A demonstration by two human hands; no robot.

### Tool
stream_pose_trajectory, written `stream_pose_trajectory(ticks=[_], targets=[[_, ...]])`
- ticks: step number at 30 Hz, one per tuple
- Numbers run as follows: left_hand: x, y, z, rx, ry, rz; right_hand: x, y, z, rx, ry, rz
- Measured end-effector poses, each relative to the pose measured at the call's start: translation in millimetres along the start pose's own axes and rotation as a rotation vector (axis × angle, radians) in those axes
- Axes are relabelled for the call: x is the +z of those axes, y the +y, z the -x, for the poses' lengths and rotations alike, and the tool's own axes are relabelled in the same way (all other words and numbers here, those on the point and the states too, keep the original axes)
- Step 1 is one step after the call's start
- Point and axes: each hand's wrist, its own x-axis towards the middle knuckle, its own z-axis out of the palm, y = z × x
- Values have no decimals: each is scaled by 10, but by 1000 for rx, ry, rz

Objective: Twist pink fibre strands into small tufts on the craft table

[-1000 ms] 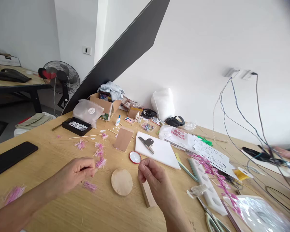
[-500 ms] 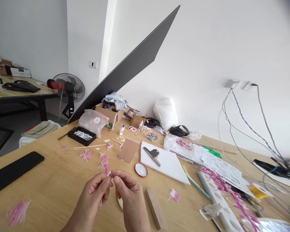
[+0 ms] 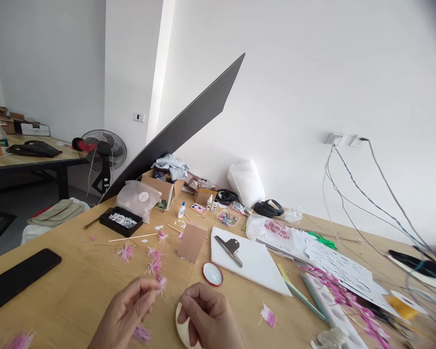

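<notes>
My left hand (image 3: 129,312) is slightly blurred, its thumb and forefinger apart with nothing visible between them. A pink-purple tuft (image 3: 141,334) lies just beside its palm. My right hand (image 3: 209,315) has thumb and forefinger pinched together; anything between them is too small to make out. Under its fingertips is a round wooden piece (image 3: 181,325), partly covered. Beyond my hands, pink fringed tufts (image 3: 154,261) lie in a short row, with another tuft (image 3: 125,252) to their left. A red-rimmed lid (image 3: 212,274) sits just beyond my right hand.
A brown card (image 3: 192,242) and a white board (image 3: 247,261) with a metal clip (image 3: 230,249) lie ahead. Left are a black tray (image 3: 120,222) and a black phone-like slab (image 3: 20,281). Right are a power strip (image 3: 334,308), a pink garland (image 3: 349,300) and yellow thread (image 3: 403,306).
My hands have moved apart and lower in the picture; before, their fingertips met near a pink tuft. The camera view has tilted up slightly.
</notes>
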Motion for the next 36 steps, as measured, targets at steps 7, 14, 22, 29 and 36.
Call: stream_pose_trajectory(ticks=[7,14,22,29,36], targets=[[9,536,-272,207,-273,-77,15,-67,170,-97,51,473],[159,582,-335,159,-360,-105,-103,14,229,-232,123,723],[251,723,-278,92,-360,-76,-161,66,237,-289,166,849],[137,785,-247,-91,-460,127,-218,35,241,-333,193,916],[-186,767,-343,-27,-457,-190,-369,-283,293,-276,108,1167]])
